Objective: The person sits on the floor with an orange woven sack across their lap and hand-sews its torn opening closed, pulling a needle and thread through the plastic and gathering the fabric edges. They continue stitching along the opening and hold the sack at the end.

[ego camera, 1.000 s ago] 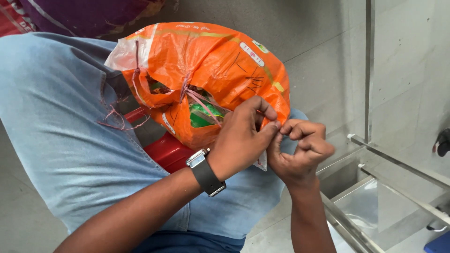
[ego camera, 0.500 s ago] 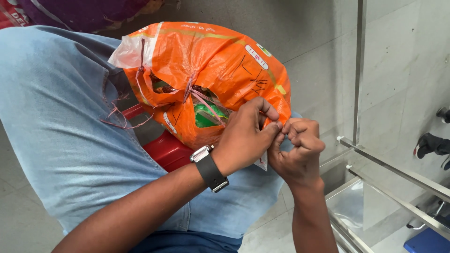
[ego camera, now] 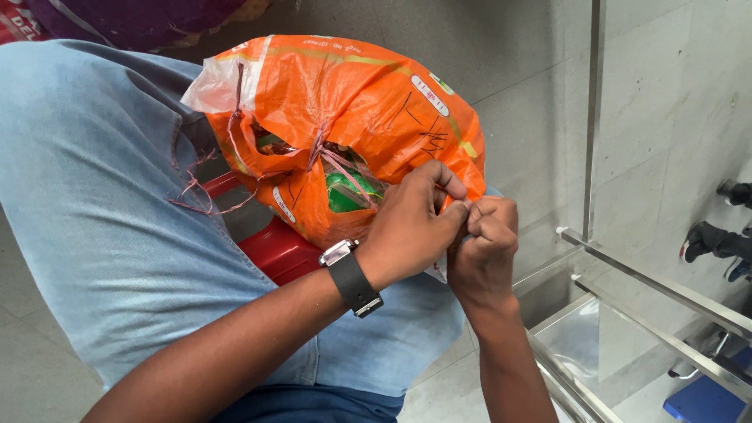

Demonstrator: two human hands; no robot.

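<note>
An orange woven plastic sack (ego camera: 368, 102) rests on my lap, between my legs in light blue jeans (ego camera: 86, 204). Its mouth is partly tied with pink string (ego camera: 211, 200), and something green (ego camera: 348, 192) shows through a gap. My left hand (ego camera: 411, 227), with a black wristwatch (ego camera: 352, 278), pinches the sack's edge at its lower right. My right hand (ego camera: 486, 243) meets it there, fingers curled tight on the same edge. What sits between the fingertips is hidden.
A red plastic seat (ego camera: 278, 251) shows under the sack. A metal railing (ego camera: 666, 290) with a glass panel runs along the right. Shoes (ego camera: 713, 239) lie on the grey tiled floor beyond it. Purple cloth (ego camera: 133, 16) lies at the top left.
Both hands stay pinched together at the sack's lower right edge. The view has shifted slightly left, so the railing and shoes sit further into the frame.
</note>
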